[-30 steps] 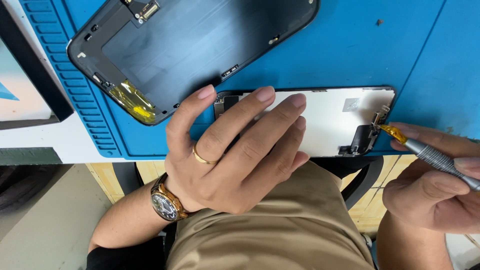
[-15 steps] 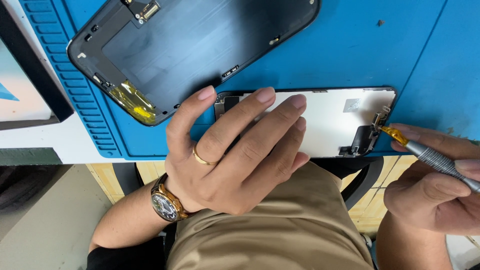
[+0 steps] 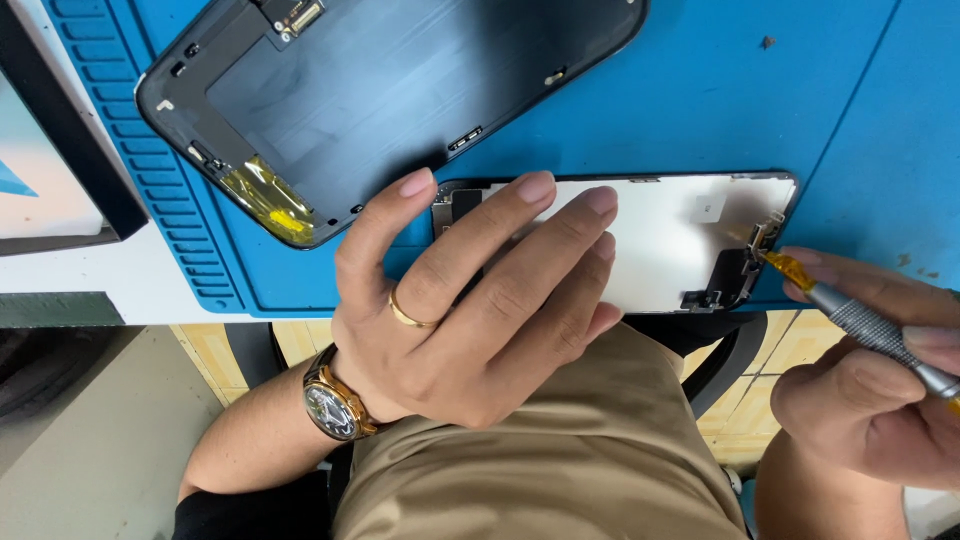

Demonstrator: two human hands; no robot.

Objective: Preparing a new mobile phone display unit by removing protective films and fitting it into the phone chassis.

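1. Display panel [image 3: 650,240]: face down on blue mat [image 3: 700,110], near its front edge; thin, light, likely fragile; best held by its edges.
2. Left hand [image 3: 470,310]: fingers [image 3: 520,235] spread flat, pressing panel's left end, gripping nothing.
3. Right hand [image 3: 870,390]: closed around screwdriver [image 3: 860,325], tip at panel's right-end connector.
4. Beyond: empty phone frame [image 3: 400,90].

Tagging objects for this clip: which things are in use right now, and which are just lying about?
In use:
left hand pressing on the display panel
right hand holding the screwdriver, tip at the panel's corner

Lying about:
phone frame
blue mat
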